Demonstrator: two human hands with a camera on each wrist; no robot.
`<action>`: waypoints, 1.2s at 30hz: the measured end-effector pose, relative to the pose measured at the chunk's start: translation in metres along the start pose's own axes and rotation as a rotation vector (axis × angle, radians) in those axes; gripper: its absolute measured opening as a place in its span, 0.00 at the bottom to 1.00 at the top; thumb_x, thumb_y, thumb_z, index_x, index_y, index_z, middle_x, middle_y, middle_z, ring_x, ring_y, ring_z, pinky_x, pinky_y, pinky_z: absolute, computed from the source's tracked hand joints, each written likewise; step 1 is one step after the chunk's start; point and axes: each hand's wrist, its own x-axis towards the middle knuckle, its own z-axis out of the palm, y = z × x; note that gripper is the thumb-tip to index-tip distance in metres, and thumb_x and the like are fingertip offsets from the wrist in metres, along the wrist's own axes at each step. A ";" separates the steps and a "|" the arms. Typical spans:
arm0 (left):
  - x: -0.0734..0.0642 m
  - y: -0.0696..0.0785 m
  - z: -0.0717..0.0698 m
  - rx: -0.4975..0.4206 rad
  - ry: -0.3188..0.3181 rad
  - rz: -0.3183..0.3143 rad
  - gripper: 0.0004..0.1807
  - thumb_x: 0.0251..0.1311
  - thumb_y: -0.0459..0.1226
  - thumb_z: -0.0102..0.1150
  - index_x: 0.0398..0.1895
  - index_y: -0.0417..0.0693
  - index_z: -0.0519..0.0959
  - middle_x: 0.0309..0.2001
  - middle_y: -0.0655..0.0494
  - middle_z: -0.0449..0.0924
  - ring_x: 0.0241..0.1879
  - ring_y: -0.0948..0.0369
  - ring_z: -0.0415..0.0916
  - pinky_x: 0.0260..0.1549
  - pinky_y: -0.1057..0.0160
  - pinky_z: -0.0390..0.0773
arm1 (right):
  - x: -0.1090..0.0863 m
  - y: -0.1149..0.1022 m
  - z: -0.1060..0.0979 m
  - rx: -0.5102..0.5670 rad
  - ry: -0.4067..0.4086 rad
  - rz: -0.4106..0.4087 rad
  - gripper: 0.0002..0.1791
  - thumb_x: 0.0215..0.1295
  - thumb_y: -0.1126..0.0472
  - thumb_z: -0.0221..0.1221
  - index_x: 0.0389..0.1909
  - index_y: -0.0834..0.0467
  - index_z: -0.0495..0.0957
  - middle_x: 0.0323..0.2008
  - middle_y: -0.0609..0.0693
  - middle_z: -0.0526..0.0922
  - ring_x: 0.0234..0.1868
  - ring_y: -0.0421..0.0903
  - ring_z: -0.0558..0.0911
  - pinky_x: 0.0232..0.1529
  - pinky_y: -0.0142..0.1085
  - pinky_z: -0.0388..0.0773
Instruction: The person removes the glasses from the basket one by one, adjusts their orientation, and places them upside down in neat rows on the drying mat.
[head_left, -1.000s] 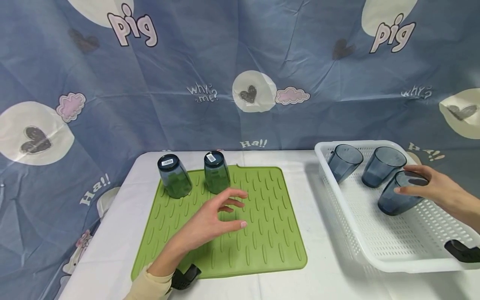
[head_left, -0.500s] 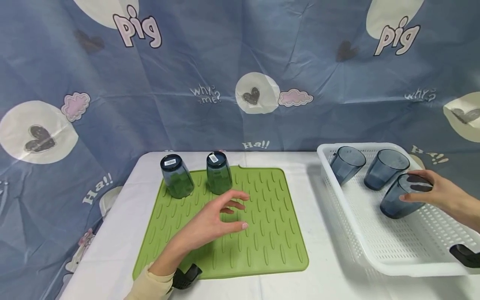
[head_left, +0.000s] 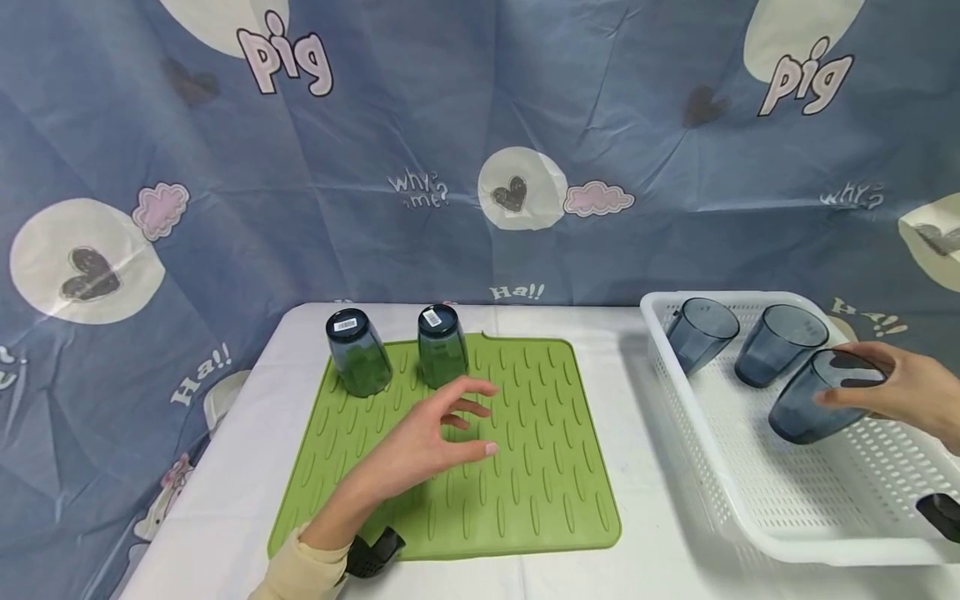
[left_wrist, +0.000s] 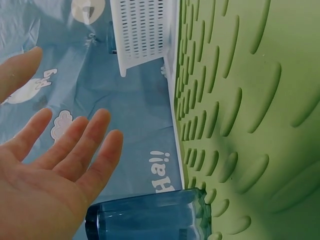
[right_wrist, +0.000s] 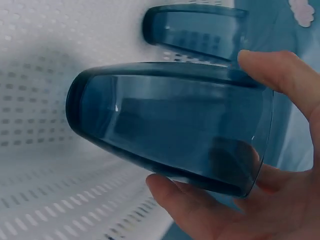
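Note:
My right hand [head_left: 900, 387] grips a blue glass tumbler [right_wrist: 165, 125] near its rim, thumb on one side and fingers on the other. The tumbler tilts over the floor of the white basket [head_left: 708, 467], mouth towards the palm. Behind it two more blue tumblers, a left one [head_left: 701, 333] and a nearer one [head_left: 780, 343], stand mouth up in the basket. My left hand [head_left: 427, 437] hovers over the green ridged mat [head_left: 525, 467], fingers loosely bent around nothing. Two upside-down tumblers, one [head_left: 360, 358] at the corner and one [head_left: 442, 350] beside it, rest on the mat.
A white cloth [head_left: 622, 400] covers the table between mat and basket. Close behind the table hangs a blue printed curtain [head_left: 420, 167]. The basket's raised rim [head_left: 862, 552] surrounds the tumblers in it.
In my right hand the tumbler has shifted slightly to the right and leans over more. My left hand keeps its pose over the mat. The whole head view has drifted slightly.

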 end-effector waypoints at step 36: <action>0.003 -0.002 -0.010 0.008 0.146 0.060 0.29 0.58 0.43 0.71 0.62 0.65 0.71 0.60 0.62 0.72 0.59 0.60 0.71 0.56 0.48 0.73 | -0.050 -0.067 0.014 0.583 0.445 -0.260 0.36 0.65 0.73 0.60 0.72 0.54 0.60 0.54 0.36 0.68 0.44 0.27 0.72 0.31 0.18 0.77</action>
